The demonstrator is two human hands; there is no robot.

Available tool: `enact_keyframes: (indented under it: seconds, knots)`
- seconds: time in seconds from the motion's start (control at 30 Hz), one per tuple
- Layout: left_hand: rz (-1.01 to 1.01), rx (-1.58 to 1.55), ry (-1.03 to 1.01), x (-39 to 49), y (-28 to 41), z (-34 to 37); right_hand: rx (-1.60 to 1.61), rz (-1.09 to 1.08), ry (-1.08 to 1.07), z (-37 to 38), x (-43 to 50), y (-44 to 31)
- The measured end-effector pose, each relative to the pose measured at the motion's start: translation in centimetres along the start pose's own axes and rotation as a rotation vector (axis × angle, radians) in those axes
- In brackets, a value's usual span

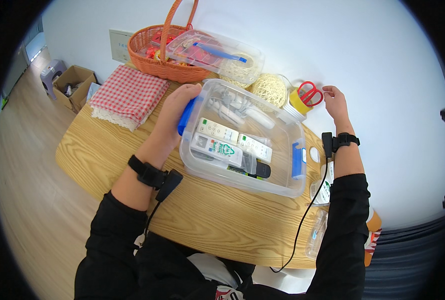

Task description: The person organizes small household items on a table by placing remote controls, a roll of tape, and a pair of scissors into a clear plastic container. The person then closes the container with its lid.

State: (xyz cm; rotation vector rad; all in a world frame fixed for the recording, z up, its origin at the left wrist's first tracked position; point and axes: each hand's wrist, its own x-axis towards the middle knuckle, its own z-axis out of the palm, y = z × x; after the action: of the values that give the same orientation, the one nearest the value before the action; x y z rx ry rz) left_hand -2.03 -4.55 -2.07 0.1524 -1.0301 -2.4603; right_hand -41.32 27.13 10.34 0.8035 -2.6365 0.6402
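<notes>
My left hand (179, 105) grips the left end of a clear plastic storage box (241, 183) at its blue latch (186, 116). White remote controls (218, 150), a black remote (262, 170) and white cables with plugs (230, 108) lie inside the box. My right hand (334, 101) is raised by the wall, fingers loosely bent, with nothing visible in it. Just left of its fingertips are red-handled scissors (310, 93), standing by a yellow tape roll (300, 103) at a white container (293, 112).
An orange wicker basket (166, 71) stands at the back, a clear lid (254, 67) resting against it. Pale woven balls (269, 90) sit beside it. A red checked cloth (126, 93) lies left on the wooden table (207, 217). Plastic containers (320, 193) line the right edge. A black cable (301, 228) hangs from my right wrist.
</notes>
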Motion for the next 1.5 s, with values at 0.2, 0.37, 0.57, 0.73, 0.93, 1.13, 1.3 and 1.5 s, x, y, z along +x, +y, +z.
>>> enact_keyframes:
  seconds: [0.2, 0.37, 0.57, 0.73, 0.93, 1.13, 1.3, 1.5]
  knots:
    - [-0.019, 0.002, -0.011, 0.2, 0.0, -0.2, -0.022, -0.044, 0.013, -0.6, -0.8, -0.6]
    - [-0.011, -0.004, -0.006, 0.2, -0.1, -0.2, -0.021, -0.042, 0.002, -1.2, -1.6, -1.4]
    - [-0.025, 0.002, 0.034, -0.1, 0.1, 0.2, 0.011, -0.033, 0.004, -3.2, -3.2, -2.8]
    - [-0.02, 0.017, 0.023, -0.4, 0.2, 0.3, 0.108, -0.002, -0.062, -3.7, -5.5, -3.6]
    - [0.006, 0.043, 0.002, -0.3, 0.3, 0.2, 0.203, 0.013, -0.137, -4.1, -9.2, -3.4]
    - [-0.027, 0.019, 0.055, -1.0, 0.5, 0.8, 0.235, 0.044, -0.078, -5.0, -13.0, -3.0]
    - [-0.071, 0.031, 0.057, -0.9, 0.8, 0.7, 0.344, 0.154, 0.009, -6.3, -15.7, -2.0]
    - [-0.093, 0.021, 0.037, -1.2, 0.9, 0.7, 0.421, 0.146, 0.075, -6.6, -19.2, 0.1]
